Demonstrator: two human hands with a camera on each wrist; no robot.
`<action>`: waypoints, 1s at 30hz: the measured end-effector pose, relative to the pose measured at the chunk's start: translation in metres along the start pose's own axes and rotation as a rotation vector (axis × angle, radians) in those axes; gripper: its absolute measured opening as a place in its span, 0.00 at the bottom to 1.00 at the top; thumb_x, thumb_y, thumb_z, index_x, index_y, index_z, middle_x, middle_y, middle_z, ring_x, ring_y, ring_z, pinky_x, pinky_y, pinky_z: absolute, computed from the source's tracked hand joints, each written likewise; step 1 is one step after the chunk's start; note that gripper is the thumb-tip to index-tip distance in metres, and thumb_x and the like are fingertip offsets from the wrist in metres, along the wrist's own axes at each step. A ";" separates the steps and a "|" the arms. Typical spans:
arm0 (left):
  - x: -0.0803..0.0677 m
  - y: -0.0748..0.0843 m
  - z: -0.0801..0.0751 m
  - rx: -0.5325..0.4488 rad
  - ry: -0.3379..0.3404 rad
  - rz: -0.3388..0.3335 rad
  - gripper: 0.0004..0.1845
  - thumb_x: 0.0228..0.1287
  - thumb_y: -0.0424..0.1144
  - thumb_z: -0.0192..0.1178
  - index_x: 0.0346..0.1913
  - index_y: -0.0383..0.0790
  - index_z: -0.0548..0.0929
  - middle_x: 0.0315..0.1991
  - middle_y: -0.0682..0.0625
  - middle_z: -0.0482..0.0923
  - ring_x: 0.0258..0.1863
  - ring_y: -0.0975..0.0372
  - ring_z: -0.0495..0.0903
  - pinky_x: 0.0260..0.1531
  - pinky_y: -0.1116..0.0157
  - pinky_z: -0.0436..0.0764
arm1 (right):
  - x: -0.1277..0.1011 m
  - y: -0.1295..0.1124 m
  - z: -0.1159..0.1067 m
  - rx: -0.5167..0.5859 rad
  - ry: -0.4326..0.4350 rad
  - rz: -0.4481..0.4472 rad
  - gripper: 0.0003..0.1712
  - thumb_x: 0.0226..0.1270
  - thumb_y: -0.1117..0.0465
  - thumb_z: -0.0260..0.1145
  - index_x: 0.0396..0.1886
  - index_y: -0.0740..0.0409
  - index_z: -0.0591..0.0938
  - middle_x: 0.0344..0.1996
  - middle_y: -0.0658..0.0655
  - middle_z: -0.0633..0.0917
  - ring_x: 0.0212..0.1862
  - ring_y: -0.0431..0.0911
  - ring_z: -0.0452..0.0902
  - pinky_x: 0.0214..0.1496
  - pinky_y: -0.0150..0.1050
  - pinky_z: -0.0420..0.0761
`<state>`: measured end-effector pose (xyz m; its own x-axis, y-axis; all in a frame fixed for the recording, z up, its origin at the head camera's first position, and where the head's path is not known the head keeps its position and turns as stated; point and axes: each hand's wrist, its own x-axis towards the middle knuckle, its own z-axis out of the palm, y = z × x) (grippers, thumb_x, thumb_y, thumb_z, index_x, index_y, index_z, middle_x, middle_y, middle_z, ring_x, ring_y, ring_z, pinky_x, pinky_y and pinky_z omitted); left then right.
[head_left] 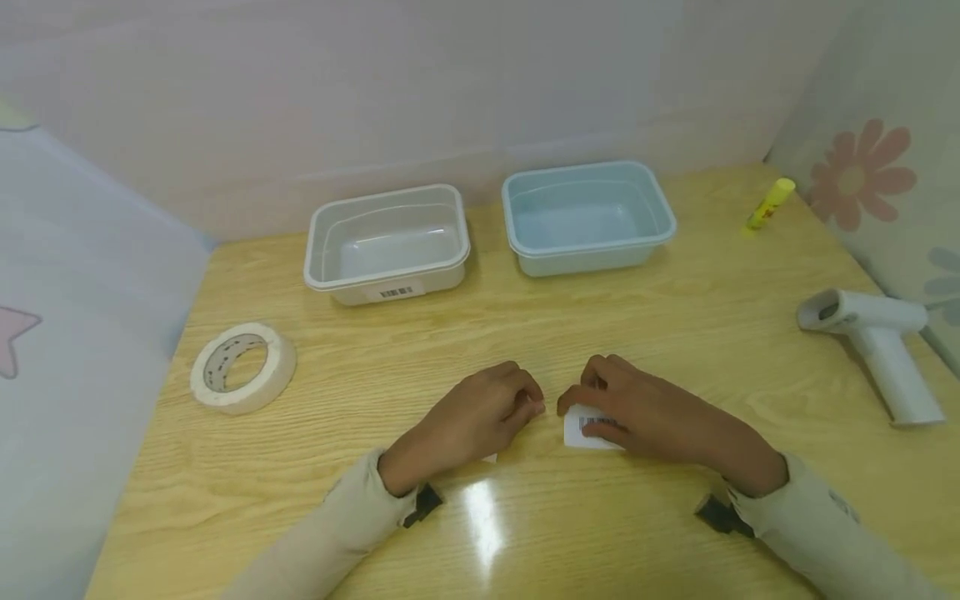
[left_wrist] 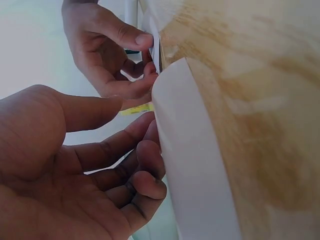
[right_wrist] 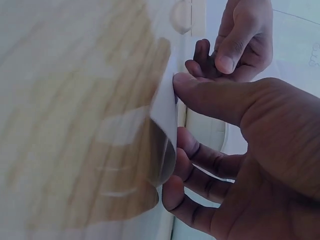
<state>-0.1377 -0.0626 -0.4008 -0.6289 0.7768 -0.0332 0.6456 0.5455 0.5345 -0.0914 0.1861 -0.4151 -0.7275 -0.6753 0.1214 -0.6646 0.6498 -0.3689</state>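
Observation:
My right hand rests low on the wooden table and pinches a small white barcode label. Its thumb lies on the print and its fingers curl over the far edge. In the right wrist view the thumb presses the label from above, with the other fingers of that hand under it. My left hand lies just left of it, a small gap between them. Its fingers are loosely curled against the edge of a white sheet and do not grip it.
A clear plastic bin and a pale blue bin stand side by side at the back. A roll of masking tape lies at the left. A yellow glue stick and a white handheld scanner lie at the right. Screens enclose the table.

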 end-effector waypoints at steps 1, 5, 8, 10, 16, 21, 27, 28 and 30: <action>0.000 0.000 0.000 -0.003 0.001 0.001 0.11 0.68 0.48 0.52 0.42 0.46 0.80 0.34 0.61 0.71 0.28 0.70 0.70 0.29 0.75 0.72 | 0.000 0.000 -0.001 0.004 -0.003 0.002 0.20 0.63 0.54 0.65 0.54 0.37 0.74 0.39 0.44 0.71 0.38 0.36 0.63 0.36 0.30 0.71; 0.001 0.000 0.002 0.003 0.002 0.007 0.11 0.68 0.48 0.52 0.43 0.46 0.80 0.33 0.61 0.70 0.28 0.70 0.70 0.29 0.74 0.72 | -0.005 0.001 -0.006 0.011 -0.004 0.030 0.23 0.64 0.50 0.63 0.59 0.37 0.72 0.43 0.43 0.72 0.39 0.36 0.64 0.37 0.30 0.71; 0.002 0.000 0.003 0.011 -0.001 0.020 0.11 0.68 0.47 0.53 0.43 0.45 0.80 0.33 0.61 0.70 0.29 0.70 0.69 0.31 0.74 0.72 | -0.012 0.000 -0.010 0.009 -0.021 0.062 0.30 0.58 0.46 0.66 0.62 0.36 0.70 0.45 0.43 0.72 0.42 0.36 0.64 0.39 0.31 0.73; 0.002 0.001 0.003 0.012 -0.005 0.031 0.11 0.68 0.46 0.54 0.44 0.45 0.81 0.34 0.61 0.71 0.30 0.70 0.69 0.32 0.74 0.72 | -0.015 0.000 -0.012 -0.007 -0.047 0.080 0.33 0.55 0.44 0.69 0.62 0.35 0.70 0.47 0.44 0.71 0.43 0.37 0.64 0.40 0.33 0.73; 0.003 0.002 0.005 0.005 -0.046 0.035 0.12 0.67 0.45 0.54 0.45 0.44 0.82 0.36 0.60 0.72 0.33 0.72 0.70 0.35 0.75 0.73 | -0.017 0.000 -0.008 -0.028 -0.091 0.097 0.31 0.57 0.46 0.68 0.60 0.39 0.70 0.47 0.44 0.70 0.44 0.37 0.64 0.41 0.34 0.72; 0.005 0.002 0.005 -0.007 -0.065 0.008 0.13 0.67 0.47 0.54 0.45 0.44 0.82 0.36 0.60 0.72 0.34 0.72 0.72 0.35 0.75 0.73 | -0.017 0.001 -0.005 -0.036 -0.051 0.082 0.26 0.61 0.48 0.65 0.58 0.44 0.72 0.47 0.44 0.71 0.44 0.36 0.64 0.43 0.35 0.72; 0.007 0.001 0.008 -0.113 -0.045 -0.013 0.12 0.67 0.49 0.53 0.42 0.47 0.82 0.32 0.61 0.72 0.28 0.70 0.71 0.27 0.73 0.73 | -0.012 -0.001 -0.006 -0.063 0.036 0.026 0.23 0.63 0.49 0.63 0.56 0.46 0.73 0.46 0.45 0.72 0.44 0.37 0.64 0.42 0.34 0.71; 0.008 0.001 0.008 -0.143 -0.036 -0.016 0.11 0.67 0.49 0.53 0.41 0.48 0.82 0.31 0.61 0.72 0.26 0.69 0.70 0.24 0.73 0.73 | -0.011 -0.002 -0.006 -0.068 0.052 0.022 0.23 0.63 0.49 0.64 0.56 0.46 0.73 0.46 0.45 0.72 0.43 0.37 0.64 0.41 0.33 0.71; 0.008 0.001 0.008 -0.211 -0.011 -0.025 0.10 0.66 0.48 0.54 0.39 0.49 0.81 0.30 0.61 0.73 0.22 0.69 0.70 0.20 0.72 0.72 | -0.008 -0.003 -0.007 -0.070 0.078 0.019 0.22 0.62 0.50 0.65 0.55 0.46 0.74 0.45 0.44 0.72 0.42 0.36 0.64 0.41 0.33 0.70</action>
<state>-0.1387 -0.0540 -0.4075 -0.6380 0.7679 -0.0574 0.5239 0.4875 0.6985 -0.0845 0.1923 -0.4090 -0.7491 -0.6354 0.1875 -0.6592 0.6868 -0.3064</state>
